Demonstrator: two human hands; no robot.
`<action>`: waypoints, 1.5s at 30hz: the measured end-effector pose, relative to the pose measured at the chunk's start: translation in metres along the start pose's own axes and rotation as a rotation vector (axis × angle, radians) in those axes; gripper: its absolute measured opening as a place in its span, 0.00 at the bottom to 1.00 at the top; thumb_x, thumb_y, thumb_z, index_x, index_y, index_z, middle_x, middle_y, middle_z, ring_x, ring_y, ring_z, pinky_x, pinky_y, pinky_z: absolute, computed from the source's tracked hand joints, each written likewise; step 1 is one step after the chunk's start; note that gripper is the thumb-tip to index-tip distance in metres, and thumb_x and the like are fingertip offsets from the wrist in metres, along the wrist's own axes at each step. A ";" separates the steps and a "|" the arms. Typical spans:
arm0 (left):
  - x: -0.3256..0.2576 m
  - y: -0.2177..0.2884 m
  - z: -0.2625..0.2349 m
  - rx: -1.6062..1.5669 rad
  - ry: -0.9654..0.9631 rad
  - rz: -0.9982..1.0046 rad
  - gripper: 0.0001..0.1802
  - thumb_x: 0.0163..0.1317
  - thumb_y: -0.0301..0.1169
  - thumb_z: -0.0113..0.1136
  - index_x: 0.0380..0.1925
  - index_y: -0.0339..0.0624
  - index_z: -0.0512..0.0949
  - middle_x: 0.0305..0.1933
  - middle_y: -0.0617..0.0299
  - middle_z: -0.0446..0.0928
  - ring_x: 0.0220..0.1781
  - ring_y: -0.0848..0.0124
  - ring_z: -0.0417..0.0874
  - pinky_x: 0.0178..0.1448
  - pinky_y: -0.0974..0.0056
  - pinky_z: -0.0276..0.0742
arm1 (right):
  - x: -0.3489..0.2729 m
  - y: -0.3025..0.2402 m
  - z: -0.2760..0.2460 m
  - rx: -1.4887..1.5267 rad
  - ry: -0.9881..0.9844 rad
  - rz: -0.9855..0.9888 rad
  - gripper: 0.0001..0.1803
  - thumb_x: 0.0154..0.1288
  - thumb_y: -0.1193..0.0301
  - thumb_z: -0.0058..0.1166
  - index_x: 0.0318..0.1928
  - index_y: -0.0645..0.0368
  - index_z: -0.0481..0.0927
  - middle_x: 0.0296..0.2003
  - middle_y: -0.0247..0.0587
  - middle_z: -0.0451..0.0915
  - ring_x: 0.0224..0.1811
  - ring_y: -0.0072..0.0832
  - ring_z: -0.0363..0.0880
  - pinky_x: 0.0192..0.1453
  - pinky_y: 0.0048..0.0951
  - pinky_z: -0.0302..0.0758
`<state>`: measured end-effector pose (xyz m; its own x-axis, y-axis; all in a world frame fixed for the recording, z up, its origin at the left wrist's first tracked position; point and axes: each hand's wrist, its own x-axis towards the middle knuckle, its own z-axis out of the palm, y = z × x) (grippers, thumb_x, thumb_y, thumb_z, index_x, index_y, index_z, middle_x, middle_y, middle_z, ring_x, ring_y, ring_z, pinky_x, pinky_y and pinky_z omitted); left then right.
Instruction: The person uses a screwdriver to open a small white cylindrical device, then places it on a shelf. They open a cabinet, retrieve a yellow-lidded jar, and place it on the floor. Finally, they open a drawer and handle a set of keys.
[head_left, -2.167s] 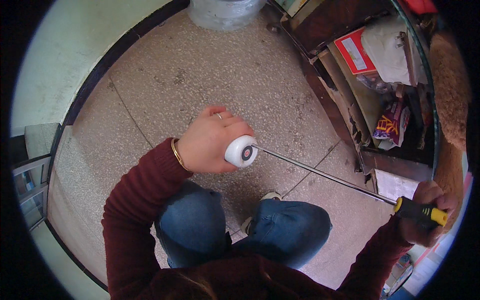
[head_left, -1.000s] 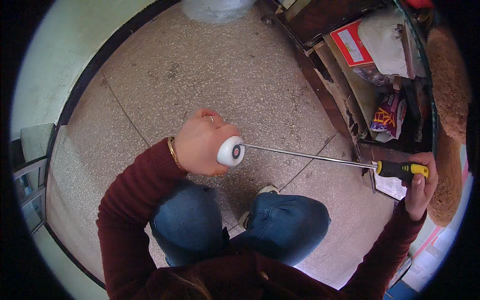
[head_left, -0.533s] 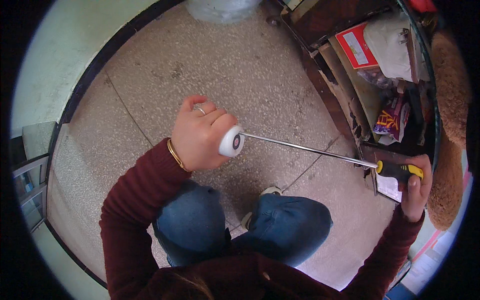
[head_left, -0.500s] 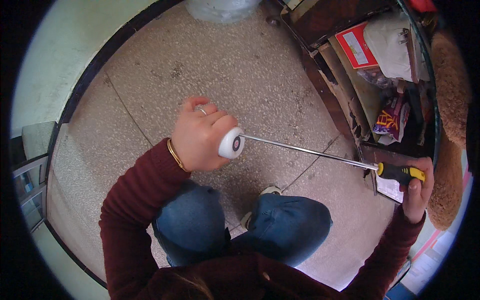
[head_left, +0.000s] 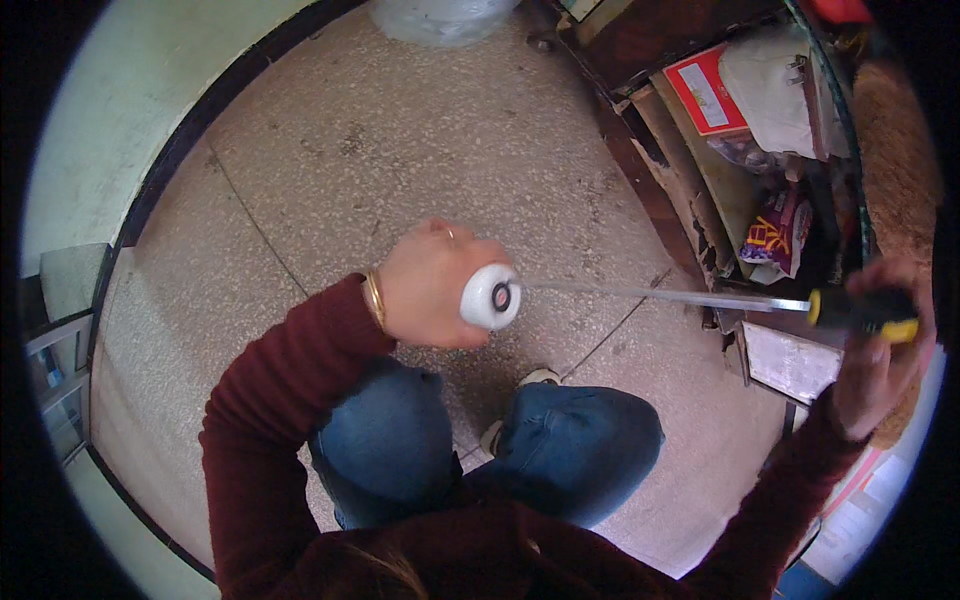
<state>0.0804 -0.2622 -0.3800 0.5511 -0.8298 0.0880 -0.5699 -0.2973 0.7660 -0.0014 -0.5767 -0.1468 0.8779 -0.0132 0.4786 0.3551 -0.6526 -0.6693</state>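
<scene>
1. Biggest first: the speckled floor (head_left: 480,160) spreads under everything, and both denim knees (head_left: 575,450) are bent in low over it.
2. Along the right stands the worn cabinet (head_left: 655,185), a red booklet (head_left: 706,92), a pale pouch (head_left: 765,95) and a purple packet (head_left: 778,235) on show inside. Brown plush (head_left: 900,170) runs beside it. A backward swing of the right elbow or wrist could knock either, so tight is that side.
3. Now the screwdriver (head_left: 715,299), its long shaft bridging the gap between the hands, blurred along its inner stretch. That length is a risk: a small wobble at the handle could become a large one at the tip.
4. The right hand (head_left: 880,365) is closed around the black-and-yellow handle, close to the plush.
5. Over to the left hand (head_left: 435,285), wrapped firmly round its piece. With fingers this near the tip, a skid under pressure could jab them.
6. Smallest, the white rounded piece (head_left: 475,303), in the left hand above the floor, ringed end facing right. The tip meets or sits just beside that end; contact I can't tell. Smooth-looking sides could let it twist under torque.
</scene>
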 end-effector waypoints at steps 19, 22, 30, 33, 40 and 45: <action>-0.001 0.013 0.003 0.103 0.139 -0.082 0.27 0.35 0.42 0.75 0.38 0.48 0.78 0.35 0.56 0.80 0.41 0.52 0.82 0.51 0.53 0.75 | 0.034 -0.006 0.020 1.141 0.210 0.362 0.11 0.67 0.68 0.50 0.42 0.62 0.69 0.41 0.39 0.71 0.41 0.29 0.73 0.53 0.36 0.75; -0.005 0.012 -0.004 -0.316 -0.151 0.076 0.25 0.35 0.38 0.74 0.37 0.46 0.77 0.34 0.56 0.81 0.39 0.53 0.83 0.45 0.56 0.78 | 0.031 0.006 0.025 1.454 -0.168 0.043 0.08 0.64 0.72 0.49 0.39 0.63 0.71 0.37 0.38 0.74 0.30 0.25 0.74 0.38 0.29 0.75; -0.007 0.016 -0.002 -0.190 -0.031 -0.058 0.24 0.37 0.42 0.73 0.35 0.46 0.79 0.32 0.53 0.82 0.35 0.51 0.85 0.39 0.53 0.81 | 0.058 0.011 0.039 1.258 0.223 0.519 0.08 0.68 0.70 0.48 0.41 0.62 0.72 0.34 0.40 0.69 0.42 0.27 0.67 0.40 0.29 0.70; -0.006 0.012 -0.004 -0.062 -0.001 0.001 0.25 0.35 0.43 0.73 0.35 0.45 0.79 0.31 0.53 0.82 0.34 0.51 0.85 0.39 0.53 0.81 | 0.053 0.002 0.048 1.420 -0.082 0.229 0.07 0.67 0.70 0.48 0.40 0.62 0.71 0.34 0.39 0.69 0.38 0.26 0.69 0.34 0.26 0.70; -0.008 0.012 -0.005 -0.561 -0.314 0.025 0.25 0.39 0.41 0.75 0.37 0.46 0.77 0.34 0.54 0.81 0.40 0.53 0.83 0.43 0.58 0.78 | 0.067 0.003 0.061 1.532 -0.141 0.105 0.10 0.66 0.75 0.49 0.46 0.65 0.71 0.45 0.44 0.73 0.42 0.30 0.75 0.32 0.22 0.73; -0.006 0.009 -0.006 -0.099 -0.002 0.074 0.25 0.38 0.42 0.74 0.36 0.47 0.77 0.35 0.55 0.82 0.38 0.53 0.84 0.41 0.56 0.79 | 0.061 -0.015 0.069 1.407 -0.227 -0.006 0.08 0.66 0.75 0.50 0.43 0.65 0.72 0.39 0.42 0.71 0.35 0.29 0.73 0.31 0.21 0.72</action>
<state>0.0753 -0.2566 -0.3695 0.5082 -0.8489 0.1454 -0.5459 -0.1869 0.8167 0.0687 -0.5156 -0.1470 0.8589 0.1946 0.4738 0.2590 0.6330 -0.7296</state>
